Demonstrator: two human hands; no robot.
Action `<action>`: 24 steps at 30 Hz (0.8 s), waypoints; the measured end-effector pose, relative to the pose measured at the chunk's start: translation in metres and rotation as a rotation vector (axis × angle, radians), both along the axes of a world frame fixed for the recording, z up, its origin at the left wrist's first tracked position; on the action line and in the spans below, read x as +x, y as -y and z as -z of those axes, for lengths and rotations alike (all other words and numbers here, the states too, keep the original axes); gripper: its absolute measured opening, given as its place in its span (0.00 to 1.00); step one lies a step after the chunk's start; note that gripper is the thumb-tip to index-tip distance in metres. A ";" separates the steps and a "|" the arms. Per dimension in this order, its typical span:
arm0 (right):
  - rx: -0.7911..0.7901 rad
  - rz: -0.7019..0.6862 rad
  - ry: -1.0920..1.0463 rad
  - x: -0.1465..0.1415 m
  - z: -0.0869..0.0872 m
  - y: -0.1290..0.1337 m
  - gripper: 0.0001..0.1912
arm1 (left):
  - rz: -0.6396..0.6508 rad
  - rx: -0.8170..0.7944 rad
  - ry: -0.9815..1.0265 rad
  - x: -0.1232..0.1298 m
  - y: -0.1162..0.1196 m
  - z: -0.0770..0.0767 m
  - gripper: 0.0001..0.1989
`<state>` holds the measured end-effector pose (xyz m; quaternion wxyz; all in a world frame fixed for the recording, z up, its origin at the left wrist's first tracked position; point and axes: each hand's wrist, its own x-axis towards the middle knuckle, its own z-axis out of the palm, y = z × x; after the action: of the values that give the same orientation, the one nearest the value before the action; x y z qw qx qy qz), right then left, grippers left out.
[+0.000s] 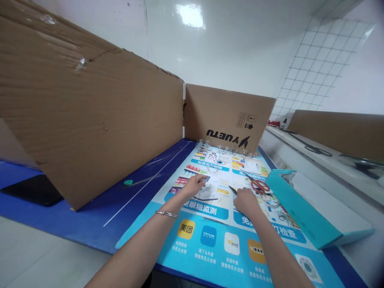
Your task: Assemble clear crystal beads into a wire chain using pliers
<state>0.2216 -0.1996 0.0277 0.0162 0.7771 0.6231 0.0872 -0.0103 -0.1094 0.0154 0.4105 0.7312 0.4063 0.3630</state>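
Note:
My left hand (195,185) is closed in a pinch over the printed mat (192,212), with a metal bangle on the wrist. Something small, partly hidden, is at its fingertips, too small to name. Clear crinkled material (207,187) lies just beside those fingers. To the right, my right hand (246,201) is wrapped round a dark pointed tool (232,190), whose tip points left toward the other hand; its handle is hidden in the fist. Beyond this hand lie red-handled scissors (259,186). A thin dark strip (207,199) rests below my left hand.
Cardboard panels (120,112) wall the left side, and another panel (222,112) stands at the back. Clear curled scraps (225,149) line its foot. A turquoise open box (306,212) stands at the right. A small green item (128,183) lies on the blue surface at left.

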 end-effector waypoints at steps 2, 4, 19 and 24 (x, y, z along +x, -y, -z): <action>0.016 0.003 0.005 -0.002 0.002 -0.001 0.16 | 0.032 -0.039 0.065 0.000 0.000 0.000 0.13; 0.026 0.006 0.007 -0.003 0.003 -0.001 0.16 | 0.049 -0.067 0.121 -0.001 0.001 -0.002 0.11; 0.085 -0.043 -0.097 -0.001 0.009 -0.004 0.13 | 0.021 -0.156 0.393 -0.005 0.002 -0.004 0.12; 0.144 -0.084 -0.215 -0.003 0.008 -0.006 0.13 | 0.054 -0.218 0.442 -0.007 0.004 -0.008 0.12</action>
<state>0.2189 -0.1936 0.0193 -0.1100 0.7544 0.6453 0.0487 -0.0173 -0.1134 0.0229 0.5756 0.5958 0.3237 0.4571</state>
